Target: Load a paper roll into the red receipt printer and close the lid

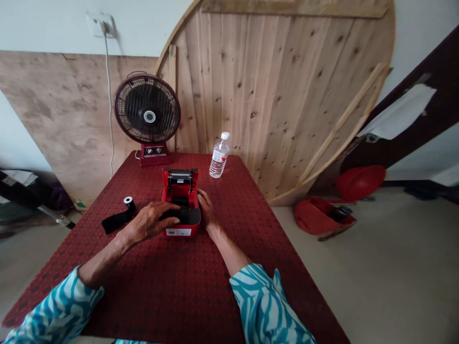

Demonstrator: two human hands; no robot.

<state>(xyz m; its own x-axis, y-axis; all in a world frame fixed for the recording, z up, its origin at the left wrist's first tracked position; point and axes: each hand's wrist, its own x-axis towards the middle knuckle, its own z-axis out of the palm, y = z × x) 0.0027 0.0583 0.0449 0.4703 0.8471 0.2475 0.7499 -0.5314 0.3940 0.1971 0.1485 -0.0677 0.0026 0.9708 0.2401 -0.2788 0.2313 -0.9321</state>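
Note:
A small red label printer (189, 231) stands on the table with its lid (180, 177) tipped up and back; a white label is on its front. My left hand (152, 220) reaches over the printer's left edge, thumb and fingers apart above the black inside; its fingertips are partly lost against the dark parts. Against the printer's right side, my right hand (205, 208) is curved round the casing, its fingers partly hidden. Left of the printer lies a black ribbon roll (129, 204) with a white core, a length of its ribbon (114, 222) unrolled on the tabletop.
The table (161, 296) has a dark red patterned cover. At its far end are a fan (147, 114) with a red base and a clear water bottle (218, 157). A round wooden board (268, 95) leans on the wall behind. A red bag (311, 217) lies on the floor at right.

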